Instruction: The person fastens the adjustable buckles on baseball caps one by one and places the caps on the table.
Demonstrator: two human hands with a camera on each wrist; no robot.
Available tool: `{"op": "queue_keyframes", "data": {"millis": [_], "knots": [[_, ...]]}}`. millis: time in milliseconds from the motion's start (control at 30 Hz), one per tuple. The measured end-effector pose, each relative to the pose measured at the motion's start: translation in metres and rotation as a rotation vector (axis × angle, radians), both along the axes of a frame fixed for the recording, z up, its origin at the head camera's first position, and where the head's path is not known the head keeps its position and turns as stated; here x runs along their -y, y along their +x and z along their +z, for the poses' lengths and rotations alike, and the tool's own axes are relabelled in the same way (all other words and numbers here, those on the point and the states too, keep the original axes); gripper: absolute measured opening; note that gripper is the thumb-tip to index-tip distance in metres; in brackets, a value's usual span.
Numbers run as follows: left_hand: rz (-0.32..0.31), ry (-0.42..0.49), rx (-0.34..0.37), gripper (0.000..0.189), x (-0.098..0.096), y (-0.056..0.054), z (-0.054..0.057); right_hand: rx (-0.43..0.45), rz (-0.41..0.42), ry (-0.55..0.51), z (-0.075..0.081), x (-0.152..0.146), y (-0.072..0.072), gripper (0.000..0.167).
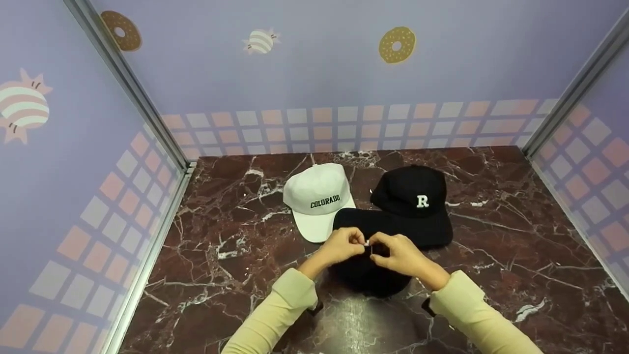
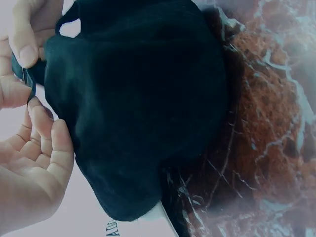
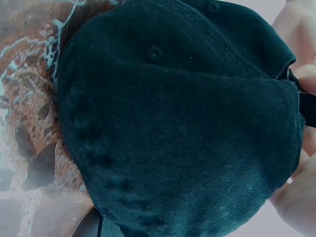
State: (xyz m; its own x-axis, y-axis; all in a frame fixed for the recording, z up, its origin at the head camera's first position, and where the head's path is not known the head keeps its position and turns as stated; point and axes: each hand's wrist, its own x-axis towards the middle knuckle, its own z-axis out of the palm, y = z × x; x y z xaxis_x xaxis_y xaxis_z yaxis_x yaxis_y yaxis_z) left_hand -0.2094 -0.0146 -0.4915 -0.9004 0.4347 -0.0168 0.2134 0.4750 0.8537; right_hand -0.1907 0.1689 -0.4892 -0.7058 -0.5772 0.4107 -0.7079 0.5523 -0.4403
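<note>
A black baseball cap [image 1: 371, 284] is between my two hands, its back opening toward me in the wrist views. My left hand [image 1: 340, 247] pinches the cap's narrow back strap [image 2: 30, 84] between thumb and fingers. Close beside it, my right hand [image 1: 404, 254] pinches the strap from the other side. A small shiny metal buckle [image 1: 367, 243] shows between the fingertips; how the strap runs through it is too small to tell. The rounded crown [image 3: 177, 133] fills the right wrist view, with stitched eyelets.
Beyond my hands, a white cap [image 1: 319, 189] lettered COLORADO lies at the left. A second black cap [image 1: 413, 191] with a white R lies at the right, brim toward me. All rest on a dark red marbled table [image 1: 221, 275], with patterned panels [image 1: 324, 73] around it.
</note>
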Motion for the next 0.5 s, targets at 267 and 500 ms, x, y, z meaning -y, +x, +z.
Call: {"op": "queue_keyframes", "data": {"millis": [267, 500], "knots": [[0.009, -0.085, -0.033, 0.006, 0.0007, 0.0001, 0.0021, 0.016, -0.009, 0.029, -0.0002, 0.0003, 0.0017, 0.024], [0.037, -0.177, -0.062, 0.005, -0.0021, 0.0005, 0.004, -0.005, -0.024, 0.029, -0.0017, 0.0002, 0.0021, 0.023]]}}
